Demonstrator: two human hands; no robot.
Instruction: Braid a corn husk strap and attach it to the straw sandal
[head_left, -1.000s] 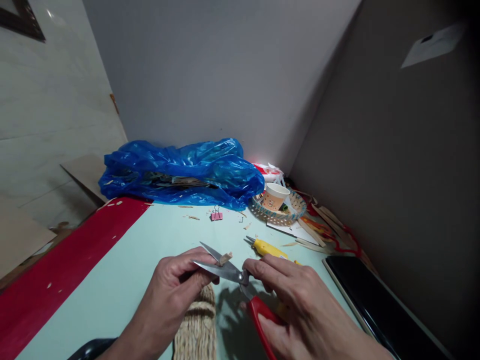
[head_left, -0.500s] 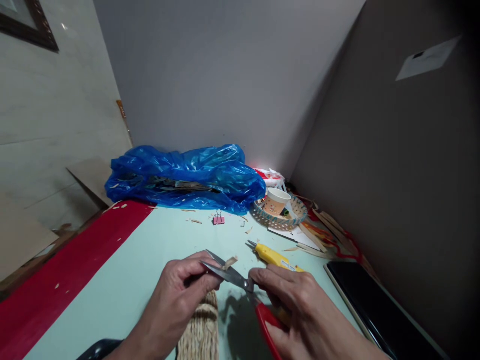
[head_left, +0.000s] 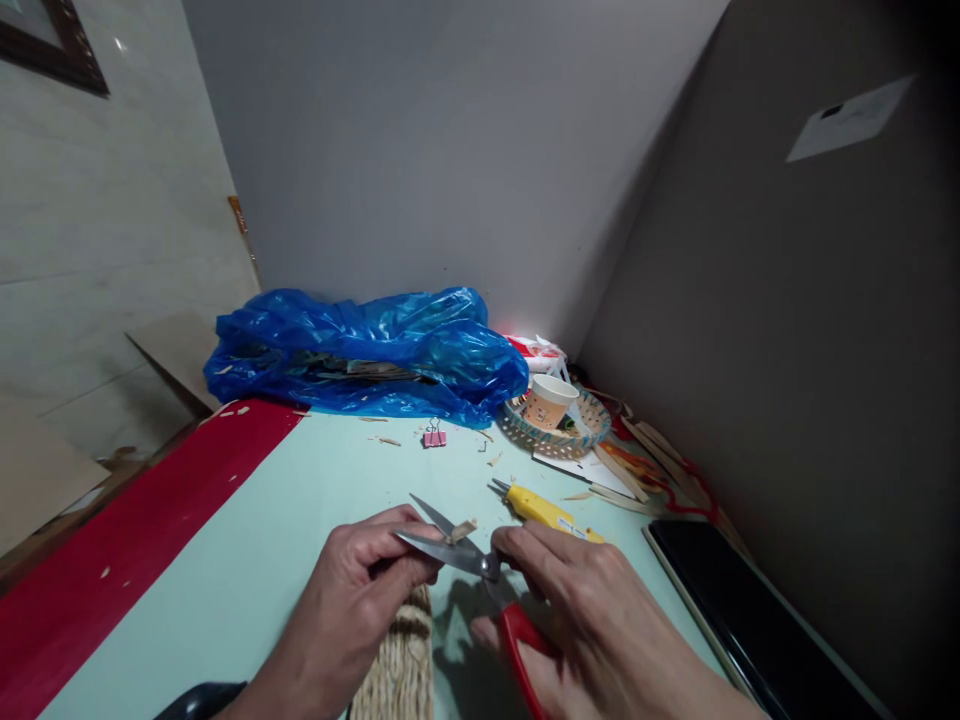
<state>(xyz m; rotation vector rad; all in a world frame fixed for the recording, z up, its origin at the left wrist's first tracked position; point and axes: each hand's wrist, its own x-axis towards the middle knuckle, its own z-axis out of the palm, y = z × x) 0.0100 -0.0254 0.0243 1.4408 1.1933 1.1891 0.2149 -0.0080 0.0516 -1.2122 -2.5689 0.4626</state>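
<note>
My right hand (head_left: 592,630) grips red-handled scissors (head_left: 480,570), whose steel blades point left and stand slightly apart. A small tan sliver (head_left: 463,529) sits between the blades near the pivot. My left hand (head_left: 352,600) is pinched shut on the near end of that sliver, just under the blades. A woven straw piece (head_left: 401,660) lies on the pale green mat (head_left: 300,520) below both hands.
A yellow-handled tool (head_left: 541,508) lies right of the blades. Behind are a pink binder clip (head_left: 433,436), a blue plastic bag (head_left: 367,350), a woven basket (head_left: 559,432) holding a paper cup (head_left: 550,400), wooden strips (head_left: 630,470) and a black slab (head_left: 750,620) along the right wall.
The view has shifted slightly; both hands and the scissors keep nearly the same pose, with the sliver still between the blades.
</note>
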